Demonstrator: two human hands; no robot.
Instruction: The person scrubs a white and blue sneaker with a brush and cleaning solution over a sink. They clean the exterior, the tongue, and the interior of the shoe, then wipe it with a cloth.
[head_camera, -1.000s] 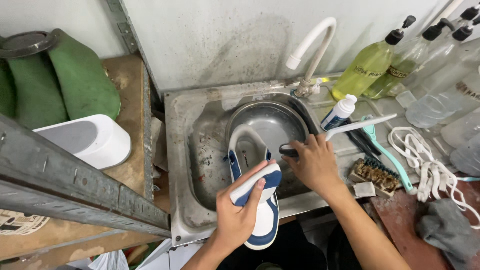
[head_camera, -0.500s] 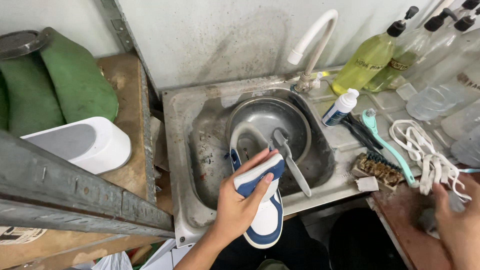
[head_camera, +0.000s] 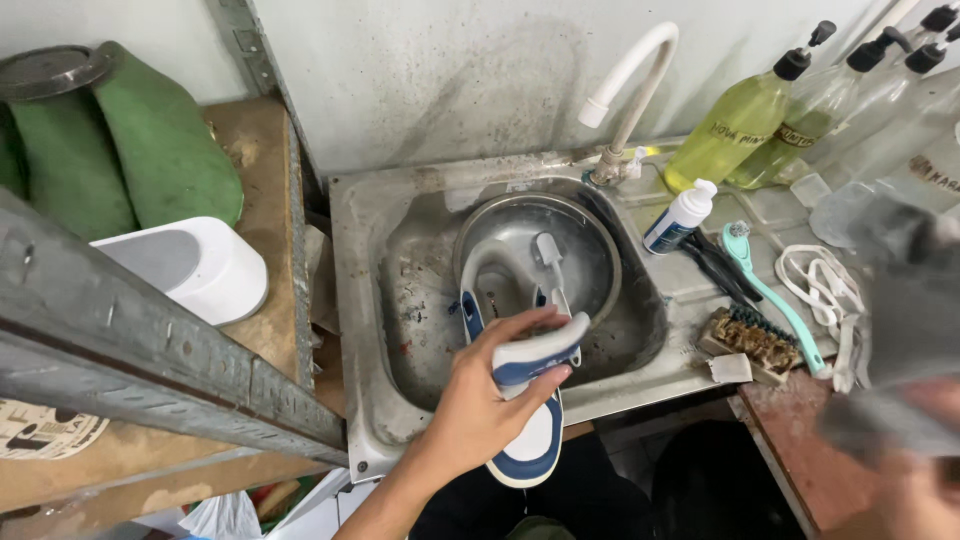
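My left hand (head_camera: 478, 405) grips a blue and white sneaker (head_camera: 530, 445) by its sole side, holding it over the front edge of the steel sink (head_camera: 352, 300). A white-handled brush (head_camera: 549, 268) lies loose against the shoe's opening, in the round steel bowl (head_camera: 592, 240) inside the sink. My right hand (head_camera: 915, 490) is blurred at the lower right corner. It holds up a grey cloth (head_camera: 905, 300) above the red counter, well apart from the shoe.
A white tap (head_camera: 632, 80) arches over the bowl. Pump bottles (head_camera: 740, 120), a small white bottle (head_camera: 680, 215), a teal brush (head_camera: 775, 300), a bristle brush (head_camera: 752, 340) and white laces (head_camera: 820, 285) sit right of the sink. A white box (head_camera: 190, 265) and a metal beam (head_camera: 150, 350) are left.
My right hand let go of the brush, leaving it in the bowl, moved right to the counter and lifted the grey cloth. My left hand kept hold of the sneaker.
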